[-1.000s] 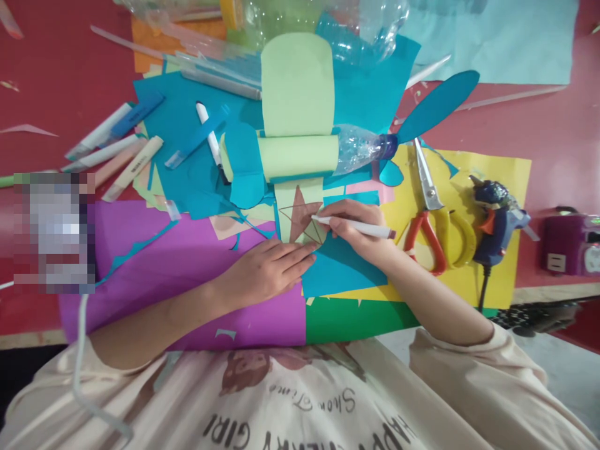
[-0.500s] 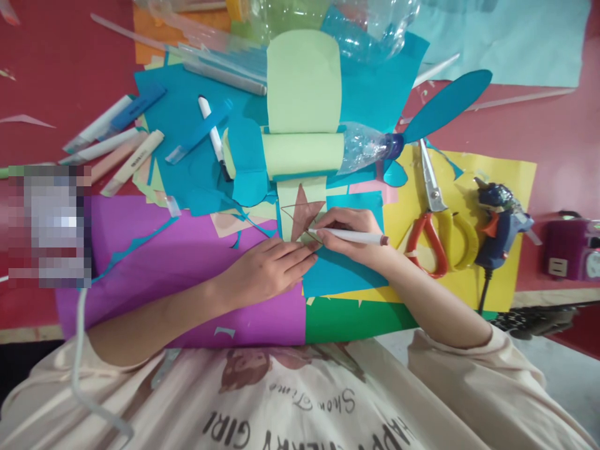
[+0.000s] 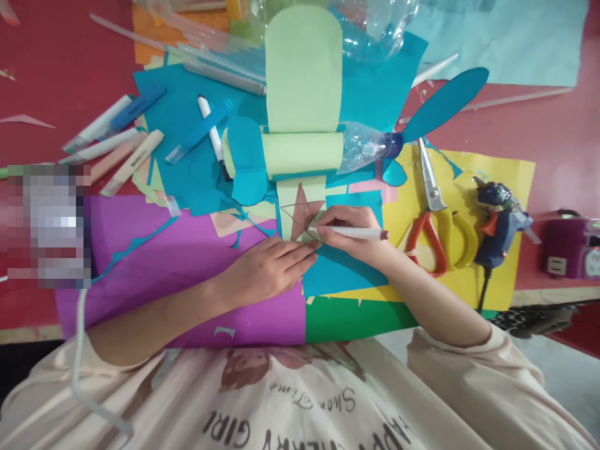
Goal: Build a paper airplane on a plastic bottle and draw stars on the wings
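Across the middle of a red worktop [image 3: 42,87] lies a clear plastic bottle [image 3: 359,147] wrapped in pale green paper, its dark blue cap [image 3: 392,145] pointing right and bearing a long, oval blue paper blade [image 3: 447,103]. A broad, round-ended pale green paper flap [image 3: 304,69] extends from its far side, while a narrower pale green paper flap [image 3: 285,190] reaches toward the person. On the nearer flap is a brown-outlined star [image 3: 302,215], with its top and right points filled in reddish brown and its left point unfilled. The right hand [image 3: 359,219] is closed in a writing grip on a slim white marker with a brown end [image 3: 360,233], the tip at the star's lower right part. Flat and palm down, the left hand [image 3: 269,265] has its fingers extended and close together, the fingertips over the near end of that flap. Under the right hand lies a blue paper sheet [image 3: 347,275]; beneath the left forearm is a purple sheet [image 3: 140,256]. Beyond the right hand, metal scissors with red and yellow handles [image 3: 434,197] and a dark blue glue gun with an orange trigger [image 3: 497,240] rest on a yellow sheet [image 3: 506,275].
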Motion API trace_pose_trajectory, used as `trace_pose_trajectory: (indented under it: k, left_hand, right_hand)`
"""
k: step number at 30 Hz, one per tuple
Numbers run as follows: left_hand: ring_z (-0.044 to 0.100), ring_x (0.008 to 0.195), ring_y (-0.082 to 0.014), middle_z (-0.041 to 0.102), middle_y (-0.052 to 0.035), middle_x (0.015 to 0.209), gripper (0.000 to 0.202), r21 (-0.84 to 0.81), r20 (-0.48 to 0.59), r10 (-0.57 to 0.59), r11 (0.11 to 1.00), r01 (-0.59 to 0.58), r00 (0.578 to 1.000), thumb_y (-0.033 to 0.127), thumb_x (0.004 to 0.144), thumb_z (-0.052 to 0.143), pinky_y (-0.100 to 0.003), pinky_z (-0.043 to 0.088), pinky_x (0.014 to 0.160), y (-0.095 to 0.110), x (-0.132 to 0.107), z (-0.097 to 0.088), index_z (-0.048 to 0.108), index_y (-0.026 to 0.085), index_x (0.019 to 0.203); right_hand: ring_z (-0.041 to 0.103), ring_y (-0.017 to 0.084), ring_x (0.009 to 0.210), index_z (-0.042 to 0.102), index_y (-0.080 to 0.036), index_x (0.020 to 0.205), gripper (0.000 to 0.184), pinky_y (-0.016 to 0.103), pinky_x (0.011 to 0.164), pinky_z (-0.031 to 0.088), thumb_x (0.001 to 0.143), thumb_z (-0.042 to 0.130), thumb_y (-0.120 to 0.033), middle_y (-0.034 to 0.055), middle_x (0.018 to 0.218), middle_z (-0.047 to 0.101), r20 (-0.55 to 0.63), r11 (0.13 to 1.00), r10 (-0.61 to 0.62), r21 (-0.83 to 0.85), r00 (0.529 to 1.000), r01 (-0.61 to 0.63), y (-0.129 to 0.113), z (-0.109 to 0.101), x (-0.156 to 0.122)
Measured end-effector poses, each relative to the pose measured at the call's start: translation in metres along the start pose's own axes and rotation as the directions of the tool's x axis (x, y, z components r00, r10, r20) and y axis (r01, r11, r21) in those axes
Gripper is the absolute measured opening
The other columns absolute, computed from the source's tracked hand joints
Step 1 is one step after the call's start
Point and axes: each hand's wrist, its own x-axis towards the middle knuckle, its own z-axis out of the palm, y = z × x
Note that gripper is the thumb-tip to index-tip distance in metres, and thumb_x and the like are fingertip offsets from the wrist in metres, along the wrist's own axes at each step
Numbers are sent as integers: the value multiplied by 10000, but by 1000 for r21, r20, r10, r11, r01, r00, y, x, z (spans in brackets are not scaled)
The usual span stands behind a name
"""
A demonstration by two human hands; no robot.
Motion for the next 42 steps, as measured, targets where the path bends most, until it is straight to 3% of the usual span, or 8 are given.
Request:
trace_pose_trajectory:
  k: [7, 13, 20, 25, 29, 34, 42]
  left_hand:
    - [607, 1023, -186, 656, -44, 1232, 272, 0, -14, 4, 1000, -4, 1000, 189, 982, 439, -336, 467, 878, 0, 0, 1, 595, 148, 1201]
    - [607, 1026, -184, 647, -52, 1249, 271, -3, 3, 7, 1000, -7, 1000, 196, 983, 442, -334, 472, 881, 0, 0, 0, 596, 147, 1201]
    - [604, 1046, -183, 641, -61, 1255, 271, -5, 17, -1, 1000, 1, 1000, 213, 979, 458, -339, 471, 900, 0, 0, 1, 591, 161, 1210]
    - [619, 1015, -186, 643, -56, 1257, 259, 1, -17, 19, 1000, -19, 1000, 200, 983, 454, -332, 479, 858, -1, 0, 1, 605, 141, 1185]
    - [599, 1061, -179, 604, -61, 1315, 281, 20, 26, 15, 1000, -15, 1000, 218, 988, 439, -329, 484, 880, -1, -1, 2, 597, 170, 1214]
    - [597, 1063, -180, 597, -64, 1324, 288, 27, 47, 15, 1000, -17, 999, 229, 985, 448, -329, 486, 884, -1, -1, 2, 592, 174, 1228]
    - [617, 1001, -187, 635, -52, 1272, 262, -2, -15, 19, 1000, -19, 1000, 207, 979, 469, -339, 479, 852, -1, 1, 1, 602, 135, 1192]
  right_hand:
    - [557, 89, 560, 634, -163, 702, 123, 206, 527, 415, 798, 593, -227, 16, 686, 681, 33, 1000, 2, 0, 999, -2, -1, 0, 0]
    - [561, 97, 563, 622, -170, 701, 125, 213, 523, 413, 800, 582, -235, 19, 682, 681, -19, 1000, 29, -5, 999, -29, -2, 0, 1]
    - [534, 93, 541, 605, -168, 660, 134, 212, 514, 400, 776, 577, -229, 8, 625, 643, 43, 999, 53, -15, 998, -52, -2, -1, 1]
    - [453, 78, 476, 568, -178, 622, 151, 208, 456, 347, 759, 553, -239, -22, 528, 565, -56, 994, 109, 40, 993, -107, -7, -2, 2]
    - [429, 71, 453, 550, -186, 644, 155, 213, 445, 329, 771, 566, -272, -25, 541, 565, -115, 991, 123, 73, 986, -115, -9, -1, 4]
    - [409, 67, 444, 527, -193, 614, 180, 206, 431, 309, 760, 587, -280, -36, 517, 549, -111, 991, 129, 36, 985, -125, -6, 2, 3]
    - [418, 67, 460, 535, -187, 601, 190, 206, 446, 317, 772, 571, -263, -31, 520, 549, -93, 996, 86, -9, 992, -88, -3, 3, 2]
